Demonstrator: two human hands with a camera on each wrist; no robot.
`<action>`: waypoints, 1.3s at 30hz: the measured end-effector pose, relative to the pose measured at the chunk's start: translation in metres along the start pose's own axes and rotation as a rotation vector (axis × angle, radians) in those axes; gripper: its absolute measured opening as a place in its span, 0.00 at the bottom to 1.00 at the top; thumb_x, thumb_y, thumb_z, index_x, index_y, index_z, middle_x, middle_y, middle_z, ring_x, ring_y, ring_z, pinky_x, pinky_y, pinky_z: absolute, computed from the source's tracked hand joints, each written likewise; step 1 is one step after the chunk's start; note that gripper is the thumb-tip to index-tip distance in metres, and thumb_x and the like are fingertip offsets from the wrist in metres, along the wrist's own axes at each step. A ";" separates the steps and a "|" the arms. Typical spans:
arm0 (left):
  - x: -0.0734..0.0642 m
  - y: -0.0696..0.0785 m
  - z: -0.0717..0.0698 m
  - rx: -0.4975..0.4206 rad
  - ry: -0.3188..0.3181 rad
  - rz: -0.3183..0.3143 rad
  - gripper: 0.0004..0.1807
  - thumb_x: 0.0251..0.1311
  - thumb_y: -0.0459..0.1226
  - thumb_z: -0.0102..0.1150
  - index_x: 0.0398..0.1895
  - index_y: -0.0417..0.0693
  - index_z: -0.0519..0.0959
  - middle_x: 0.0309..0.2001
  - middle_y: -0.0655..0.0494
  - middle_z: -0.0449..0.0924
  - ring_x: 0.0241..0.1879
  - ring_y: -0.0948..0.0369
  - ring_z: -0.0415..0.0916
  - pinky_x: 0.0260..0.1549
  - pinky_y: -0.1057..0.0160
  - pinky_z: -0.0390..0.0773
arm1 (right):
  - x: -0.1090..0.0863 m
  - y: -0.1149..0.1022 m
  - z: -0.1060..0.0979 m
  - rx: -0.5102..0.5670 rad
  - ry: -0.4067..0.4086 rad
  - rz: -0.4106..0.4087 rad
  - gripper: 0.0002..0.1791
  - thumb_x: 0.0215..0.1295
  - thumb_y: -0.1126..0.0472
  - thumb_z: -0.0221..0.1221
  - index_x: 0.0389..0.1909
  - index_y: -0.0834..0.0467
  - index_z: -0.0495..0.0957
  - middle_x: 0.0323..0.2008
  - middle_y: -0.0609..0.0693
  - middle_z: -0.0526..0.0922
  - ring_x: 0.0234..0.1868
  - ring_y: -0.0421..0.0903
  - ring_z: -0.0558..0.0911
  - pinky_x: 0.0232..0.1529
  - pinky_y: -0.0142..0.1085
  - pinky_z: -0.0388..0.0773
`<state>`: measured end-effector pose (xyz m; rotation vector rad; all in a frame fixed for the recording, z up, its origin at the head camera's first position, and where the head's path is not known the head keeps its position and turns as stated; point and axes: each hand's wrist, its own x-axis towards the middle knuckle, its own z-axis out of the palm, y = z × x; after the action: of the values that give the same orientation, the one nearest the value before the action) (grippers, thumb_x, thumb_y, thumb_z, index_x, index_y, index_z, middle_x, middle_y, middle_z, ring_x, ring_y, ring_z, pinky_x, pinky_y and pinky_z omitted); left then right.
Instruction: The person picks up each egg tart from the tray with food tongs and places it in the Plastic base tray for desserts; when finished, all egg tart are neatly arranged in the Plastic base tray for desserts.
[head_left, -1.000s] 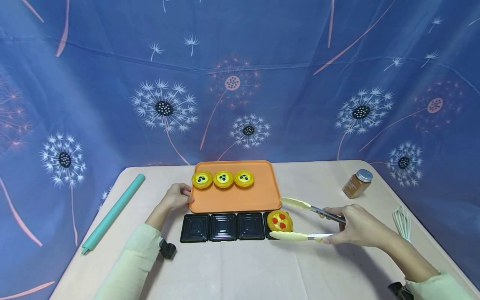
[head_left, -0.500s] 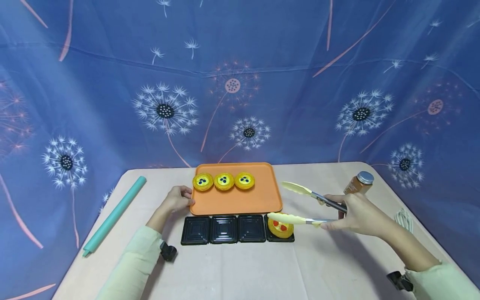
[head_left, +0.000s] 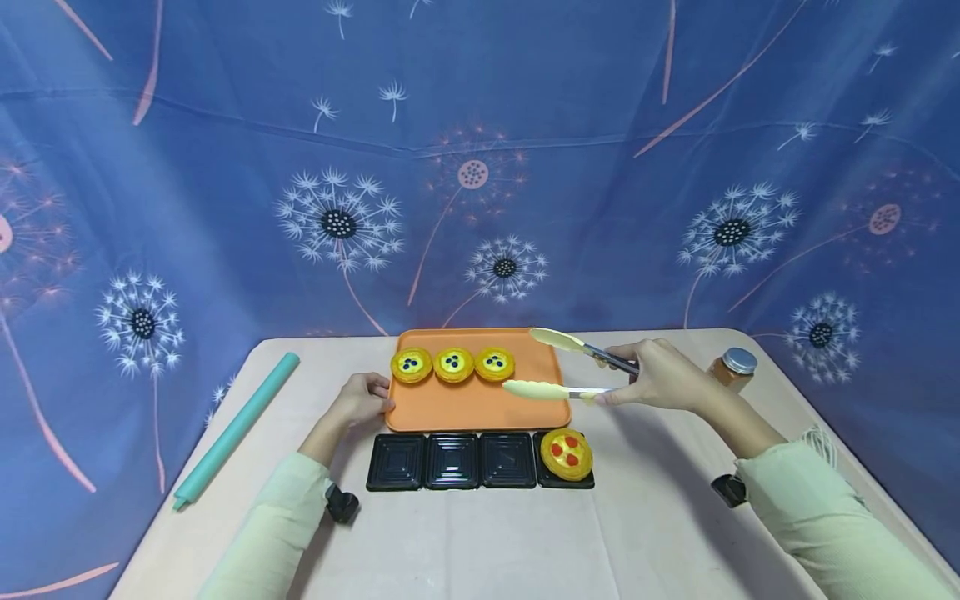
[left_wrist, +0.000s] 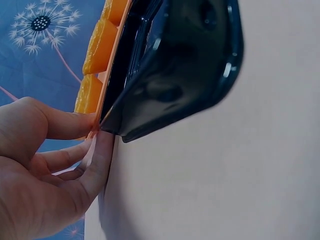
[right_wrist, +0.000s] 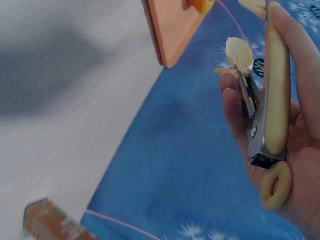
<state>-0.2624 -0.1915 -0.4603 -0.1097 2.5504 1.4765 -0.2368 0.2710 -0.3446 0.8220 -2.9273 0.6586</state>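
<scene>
My left hand [head_left: 362,400] pinches the left edge of an orange tray [head_left: 450,413], thumb on one side and fingers on the other in the left wrist view. On the tray sit three egg tarts [head_left: 453,365] with dark blue berry dots. My right hand [head_left: 660,375] grips food tongs [head_left: 542,390] with cream tips, spread wide with nothing between them, over the tray's right part. In front of the tray stands a row of black square plastic containers [head_left: 452,461]. The rightmost container holds a tart with red pieces [head_left: 566,455].
A teal rolling pin [head_left: 238,429] lies along the table's left side. At the right stand a brown jar with a silver lid [head_left: 733,367] and a whisk [head_left: 819,443], partly behind my right sleeve. A blue dandelion-print cloth [head_left: 600,208] hangs behind the table.
The tongs have lifted off the red-topped tart and moved left and back, over the tray. The tart stays in the rightmost container. My left hand keeps its place on the tray.
</scene>
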 end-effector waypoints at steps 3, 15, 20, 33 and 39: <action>0.001 -0.001 0.001 -0.018 0.004 0.006 0.17 0.55 0.24 0.64 0.49 0.29 0.76 0.37 0.44 0.77 0.35 0.54 0.75 0.30 0.64 0.78 | 0.019 0.004 0.010 0.009 -0.001 -0.025 0.41 0.44 0.42 0.77 0.52 0.69 0.82 0.23 0.45 0.78 0.19 0.37 0.64 0.22 0.33 0.62; 0.000 0.002 0.000 -0.020 0.008 0.002 0.18 0.56 0.24 0.63 0.50 0.29 0.75 0.37 0.44 0.76 0.34 0.54 0.75 0.30 0.63 0.79 | 0.056 0.003 0.045 -0.004 -0.044 0.014 0.43 0.47 0.42 0.75 0.54 0.71 0.79 0.42 0.58 0.85 0.31 0.47 0.77 0.37 0.43 0.75; 0.000 0.001 -0.001 -0.033 0.000 0.012 0.17 0.56 0.23 0.63 0.49 0.28 0.75 0.37 0.44 0.76 0.34 0.54 0.74 0.30 0.63 0.79 | 0.060 0.001 0.052 0.011 -0.077 0.044 0.43 0.48 0.43 0.75 0.55 0.72 0.78 0.41 0.60 0.85 0.30 0.46 0.74 0.35 0.41 0.73; 0.002 -0.001 -0.001 -0.033 -0.002 0.022 0.17 0.54 0.23 0.64 0.48 0.27 0.75 0.36 0.44 0.77 0.34 0.55 0.74 0.30 0.65 0.79 | 0.065 0.001 0.061 -0.008 -0.094 0.080 0.38 0.53 0.48 0.74 0.58 0.70 0.77 0.30 0.51 0.82 0.20 0.43 0.63 0.23 0.36 0.62; 0.003 -0.001 -0.001 -0.034 -0.002 0.028 0.17 0.54 0.22 0.64 0.48 0.27 0.75 0.36 0.44 0.77 0.33 0.55 0.74 0.30 0.65 0.79 | 0.063 0.002 0.057 -0.015 -0.071 0.047 0.36 0.54 0.48 0.73 0.56 0.70 0.79 0.28 0.50 0.82 0.18 0.42 0.65 0.23 0.36 0.65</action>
<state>-0.2649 -0.1925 -0.4615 -0.0770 2.5359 1.5297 -0.2877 0.2182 -0.3888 0.7931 -3.0204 0.6218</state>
